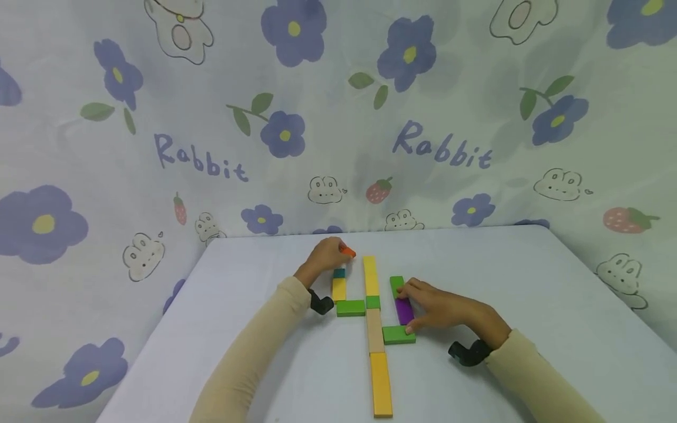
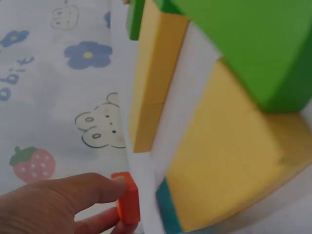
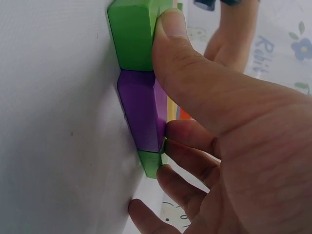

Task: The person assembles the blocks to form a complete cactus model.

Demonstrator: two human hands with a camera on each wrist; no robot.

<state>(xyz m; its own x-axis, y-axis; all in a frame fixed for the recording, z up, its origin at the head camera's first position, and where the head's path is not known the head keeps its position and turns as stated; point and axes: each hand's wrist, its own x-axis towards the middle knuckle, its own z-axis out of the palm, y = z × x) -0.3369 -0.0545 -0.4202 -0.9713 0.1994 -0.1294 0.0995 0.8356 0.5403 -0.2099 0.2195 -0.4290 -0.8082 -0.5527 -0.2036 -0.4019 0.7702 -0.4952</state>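
Note:
My left hand (image 1: 325,256) pinches a small orange block (image 2: 127,200) between thumb and fingers, at the far end of a short left branch. That branch has a teal block (image 1: 339,273), a yellow block (image 1: 339,289) and a green block (image 1: 351,308) lying crosswise. On the right, my right hand (image 1: 441,306) rests its thumb on a crosswise green block (image 3: 134,36). Its fingers lie loosely along a purple block (image 3: 139,109) and another green block (image 3: 150,163) beyond it. These three blocks touch end to end or edge to edge.
Between the two branches runs a straight central column: a yellow strip (image 1: 371,276), a small green block (image 1: 372,302), a tan block (image 1: 375,332) and a deeper yellow strip (image 1: 381,385). All lie flat on the white table (image 1: 254,258). A printed cloth (image 1: 338,158) hangs behind.

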